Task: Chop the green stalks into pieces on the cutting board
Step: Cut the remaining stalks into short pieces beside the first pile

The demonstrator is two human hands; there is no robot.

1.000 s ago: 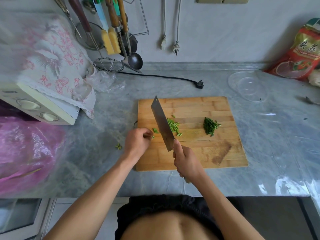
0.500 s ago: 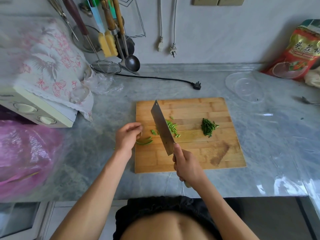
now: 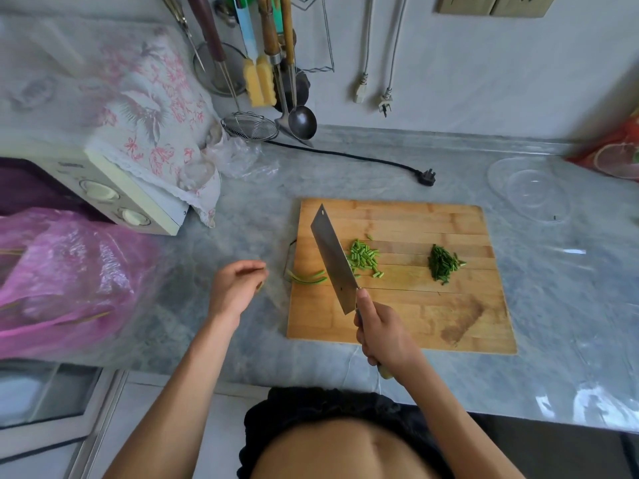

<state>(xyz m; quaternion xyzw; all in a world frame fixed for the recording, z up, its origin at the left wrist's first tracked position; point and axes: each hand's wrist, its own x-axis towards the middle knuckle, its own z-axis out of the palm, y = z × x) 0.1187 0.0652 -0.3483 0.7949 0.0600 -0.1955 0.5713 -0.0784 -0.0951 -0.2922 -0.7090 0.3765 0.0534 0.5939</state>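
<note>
right hand (image 3: 383,335) grips cleaver (image 3: 333,261) | left hand (image 3: 235,288) loose (no legible writing)

Left hand (image 3: 235,288) now off green stalks (image 3: 307,277)

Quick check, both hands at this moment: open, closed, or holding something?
Left hand: open, fingers loosely curled, holding nothing, off the cutting board's left edge.
Right hand: grips the cleaver by its handle.
</note>
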